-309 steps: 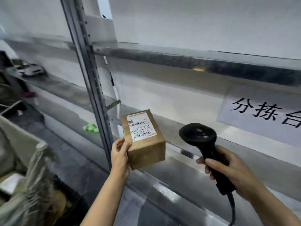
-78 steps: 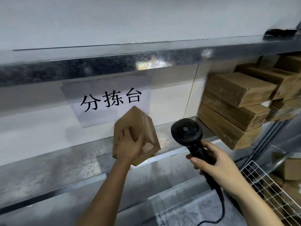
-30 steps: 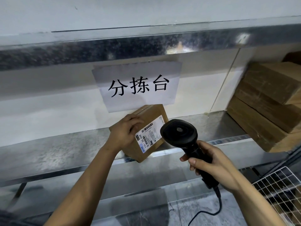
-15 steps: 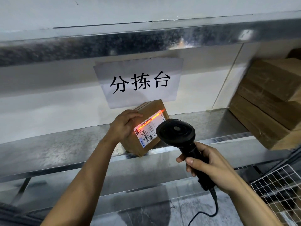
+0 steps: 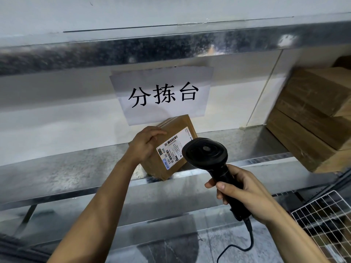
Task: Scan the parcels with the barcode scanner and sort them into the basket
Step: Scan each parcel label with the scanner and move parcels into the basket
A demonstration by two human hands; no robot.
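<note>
A small brown cardboard parcel (image 5: 171, 149) with a white barcode label rests tilted on the metal shelf (image 5: 66, 173), label facing me. My left hand (image 5: 146, 142) grips its upper left side. My right hand (image 5: 245, 194) holds the black corded barcode scanner (image 5: 207, 154) by its handle. The scanner head sits just right of the label and covers the parcel's right edge. No red scan line shows on the label. A white wire basket (image 5: 326, 221) is at the lower right, with brown parcels inside.
A paper sign with black characters (image 5: 163, 95) hangs on the wall behind the parcel. Large brown boxes (image 5: 311, 118) are stacked on the shelf at the right. An upper metal shelf edge (image 5: 133, 52) runs overhead. The scanner cable (image 5: 245, 245) loops down below.
The red scan line that lay across the label half a second ago is gone. The parcel and scanner have barely moved.
</note>
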